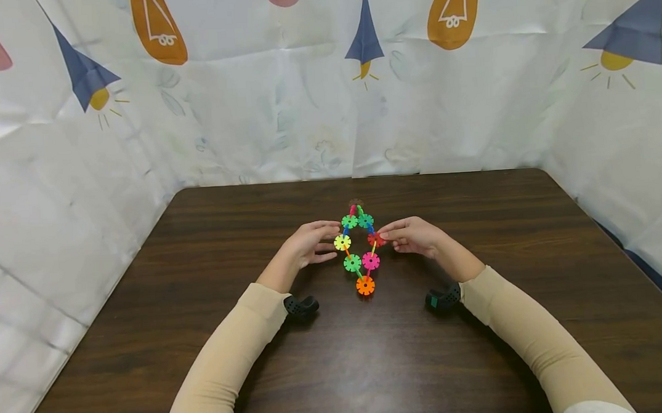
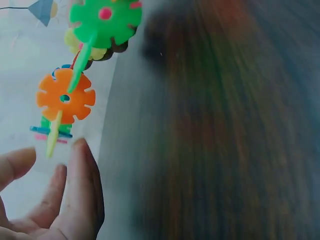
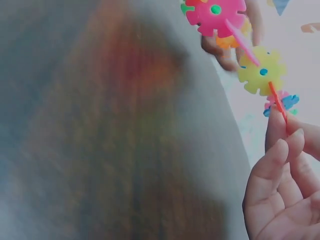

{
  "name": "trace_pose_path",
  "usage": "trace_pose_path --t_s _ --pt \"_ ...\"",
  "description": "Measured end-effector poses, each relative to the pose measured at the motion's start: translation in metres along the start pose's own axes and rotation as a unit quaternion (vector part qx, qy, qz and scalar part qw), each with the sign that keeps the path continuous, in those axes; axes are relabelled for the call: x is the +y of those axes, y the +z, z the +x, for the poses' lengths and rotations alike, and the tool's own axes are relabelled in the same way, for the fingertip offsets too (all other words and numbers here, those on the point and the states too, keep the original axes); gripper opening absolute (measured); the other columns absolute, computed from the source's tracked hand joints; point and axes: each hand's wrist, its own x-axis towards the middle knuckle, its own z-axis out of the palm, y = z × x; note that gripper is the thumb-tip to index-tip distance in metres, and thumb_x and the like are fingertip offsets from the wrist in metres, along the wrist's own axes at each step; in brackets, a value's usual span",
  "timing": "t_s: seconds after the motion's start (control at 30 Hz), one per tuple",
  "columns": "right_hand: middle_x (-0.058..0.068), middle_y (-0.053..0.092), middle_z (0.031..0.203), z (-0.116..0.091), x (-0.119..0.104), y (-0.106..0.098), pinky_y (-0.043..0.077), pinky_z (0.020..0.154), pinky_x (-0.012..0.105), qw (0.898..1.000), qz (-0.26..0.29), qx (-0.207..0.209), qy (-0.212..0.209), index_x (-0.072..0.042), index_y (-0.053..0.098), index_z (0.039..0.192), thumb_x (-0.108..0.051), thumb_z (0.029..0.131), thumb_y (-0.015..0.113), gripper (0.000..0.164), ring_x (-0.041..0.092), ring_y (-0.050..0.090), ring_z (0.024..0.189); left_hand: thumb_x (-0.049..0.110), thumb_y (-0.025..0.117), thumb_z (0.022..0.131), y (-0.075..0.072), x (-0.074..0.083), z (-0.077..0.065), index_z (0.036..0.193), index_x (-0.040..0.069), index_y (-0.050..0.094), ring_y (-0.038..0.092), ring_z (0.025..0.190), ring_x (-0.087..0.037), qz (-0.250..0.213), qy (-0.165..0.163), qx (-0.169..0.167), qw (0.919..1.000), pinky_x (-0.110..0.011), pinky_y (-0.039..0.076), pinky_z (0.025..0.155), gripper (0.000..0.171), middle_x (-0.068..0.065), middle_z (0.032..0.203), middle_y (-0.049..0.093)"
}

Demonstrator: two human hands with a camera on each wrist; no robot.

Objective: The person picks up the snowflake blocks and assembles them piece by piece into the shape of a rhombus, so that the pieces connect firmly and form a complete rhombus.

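A closed loop of notched plastic discs, slotted together, stands upright over the table with an orange disc [image 1: 365, 285] at its bottom. On its right side my right hand [image 1: 415, 236] pinches a red disc [image 1: 375, 239] between thumb and fingertips. The right wrist view shows this red disc [image 3: 278, 102] edge-on in the fingertips, below a yellow disc [image 3: 262, 71]. My left hand [image 1: 308, 243] is by the loop's left side, fingertips near a yellow disc [image 1: 342, 242]. In the left wrist view, the thumb and fingers are spread apart just below the yellow disc [image 2: 52, 140].
The loop is over the middle of a dark wooden table [image 1: 203, 335]. A white curtain [image 1: 316, 121] printed with lamps hangs behind the table's far edge and along its sides. Black bands [image 1: 301, 306] are on both wrists.
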Motion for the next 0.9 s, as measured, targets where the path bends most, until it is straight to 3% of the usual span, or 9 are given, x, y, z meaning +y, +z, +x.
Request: trace_pose_path --t_s 0.17,0.3,0.4,0.63,0.8,0.9 --pt "-0.003 0.071 0.092 0.003 -0.003 -0.009 0.054 0.071 0.023 0.999 0.026 0.02 0.004 0.007 0.065 0.125 -0.009 0.104 0.061 0.027 0.008 0.058 0.067 0.011 0.063 0.103 -0.002 0.0 -0.001 0.139 0.004 0.06 0.068 0.081 -0.014 0.005 0.001 -0.017 0.9998 -0.029 0.058 0.076 0.037 -0.009 0.118 0.063" --pt "-0.004 0.072 0.09 0.011 -0.007 -0.014 0.054 0.072 0.023 0.999 0.041 0.032 0.005 0.007 0.059 0.133 -0.01 0.105 0.06 0.033 0.007 0.059 0.067 0.006 0.065 0.101 -0.002 0.006 0.005 0.135 0.003 0.062 0.068 0.075 -0.012 0.004 0.011 -0.005 0.9999 -0.025 0.058 0.074 0.034 -0.006 0.099 0.067" --pt "-0.004 0.07 0.088 0.018 -0.01 -0.018 0.054 0.072 0.022 0.998 0.044 0.05 0.006 0.007 0.056 0.139 -0.012 0.105 0.061 0.039 0.006 0.059 0.066 0.007 0.064 0.102 0.0 0.011 0.012 0.135 0.004 0.063 0.068 0.075 -0.012 -0.005 0.013 0.008 0.9999 -0.025 0.058 0.075 0.033 -0.005 0.097 0.067" --pt "-0.005 0.071 0.086 0.035 -0.011 -0.019 0.053 0.066 0.018 0.996 0.04 0.074 0.025 0.006 0.056 0.141 -0.014 0.104 0.063 0.043 0.004 0.059 0.062 0.008 0.063 0.103 -0.002 0.017 0.03 0.135 0.006 0.065 0.068 0.079 -0.014 -0.022 -0.006 0.037 0.9991 -0.023 0.057 0.075 0.032 -0.008 0.112 0.064" --pt "-0.004 0.072 0.083 0.043 -0.013 -0.018 0.054 0.064 0.018 0.995 0.026 0.09 0.036 0.006 0.058 0.139 -0.012 0.104 0.062 0.039 0.003 0.06 0.06 0.013 0.06 0.105 -0.004 0.022 0.035 0.14 0.006 0.063 0.067 0.093 -0.02 -0.042 -0.031 0.027 0.9983 -0.024 0.057 0.078 0.035 -0.012 0.137 0.059" --pt "-0.003 0.071 0.083 0.047 -0.015 -0.018 0.055 0.065 0.018 0.995 0.019 0.092 0.038 0.006 0.059 0.138 -0.012 0.105 0.061 0.038 0.004 0.062 0.061 0.016 0.059 0.106 -0.006 0.023 0.035 0.141 0.006 0.061 0.066 0.099 -0.022 -0.055 -0.039 0.024 0.9974 -0.025 0.057 0.08 0.037 -0.014 0.141 0.056"
